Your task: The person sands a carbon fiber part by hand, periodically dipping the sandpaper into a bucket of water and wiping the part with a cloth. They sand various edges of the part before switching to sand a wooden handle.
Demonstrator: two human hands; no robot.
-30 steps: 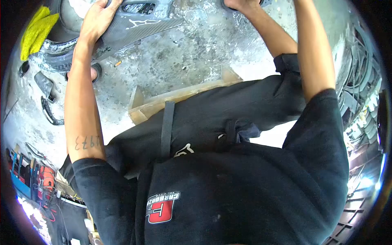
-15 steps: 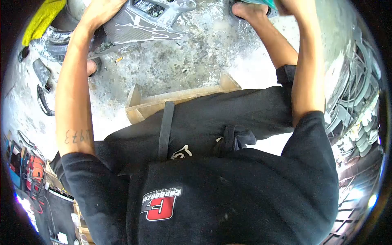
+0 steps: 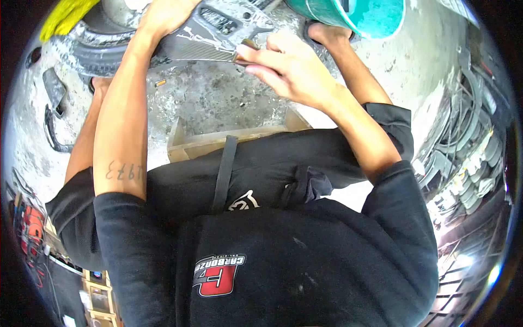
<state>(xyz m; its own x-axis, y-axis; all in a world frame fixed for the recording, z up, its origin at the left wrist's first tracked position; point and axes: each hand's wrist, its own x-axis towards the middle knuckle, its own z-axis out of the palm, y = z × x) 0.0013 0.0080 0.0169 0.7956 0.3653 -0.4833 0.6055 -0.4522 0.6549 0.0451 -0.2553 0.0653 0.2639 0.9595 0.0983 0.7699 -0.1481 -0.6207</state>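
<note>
My left hand (image 3: pixel 168 15) rests at the upper left edge of a dark carbon-weave panel (image 3: pixel 210 48); the top of the view cuts off its fingers. White slurry streaks the panel, and its grey frame-like part (image 3: pixel 234 22) has openings. Over the panel's right end, my right hand (image 3: pixel 297 68) pinches a small brown piece of sandpaper (image 3: pixel 248 52) between thumb and fingers. The sandpaper's lower edge is right at the panel surface. Close beyond this hand stands a teal bucket (image 3: pixel 318 12) with its inside partly visible.
A low wooden stool (image 3: pixel 239 136) is under my legs. Behind the panel sit a tyre-like black ring (image 3: pixel 98 57) and a yellow cloth (image 3: pixel 65 19). Dark scraps (image 3: pixel 54 90) lie on the left floor. Grey parts (image 3: pixel 463 158) are piled at right.
My right hand has come from the upper right down and left to the panel, with the sandpaper now visible. My left arm sits further right in view, and more of the bucket shows.
</note>
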